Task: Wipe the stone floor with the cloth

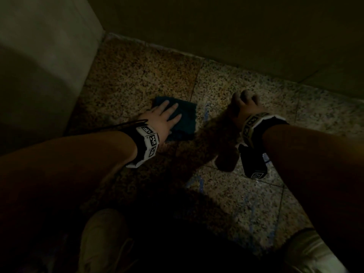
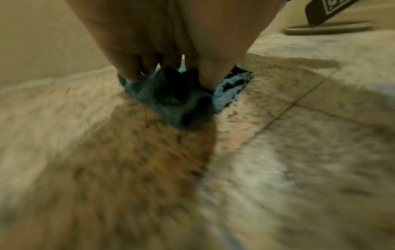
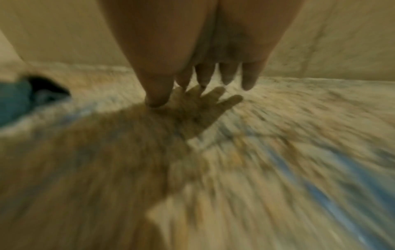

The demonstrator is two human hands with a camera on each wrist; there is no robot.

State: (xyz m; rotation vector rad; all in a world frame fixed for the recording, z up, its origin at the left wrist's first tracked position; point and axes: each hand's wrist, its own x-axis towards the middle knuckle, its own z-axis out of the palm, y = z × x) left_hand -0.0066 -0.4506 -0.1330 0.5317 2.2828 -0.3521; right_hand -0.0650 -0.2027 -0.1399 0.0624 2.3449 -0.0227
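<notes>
The crumpled teal-blue cloth is being pressed onto the speckled granite floor by the left hand, fingers spread flat; the right hand — fingers seemingly spread — is being braced nearby; even, overlapping strokes are being advised.

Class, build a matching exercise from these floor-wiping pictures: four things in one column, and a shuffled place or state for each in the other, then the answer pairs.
1. left hand
2. right hand
3. cloth
4. stone floor

A. speckled tiles with seams
B. teal, lying on the floor
C. holds nothing, fingers apart
D. pressing flat on the cloth

Pairs: 1-D, 2-C, 3-B, 4-A
</notes>
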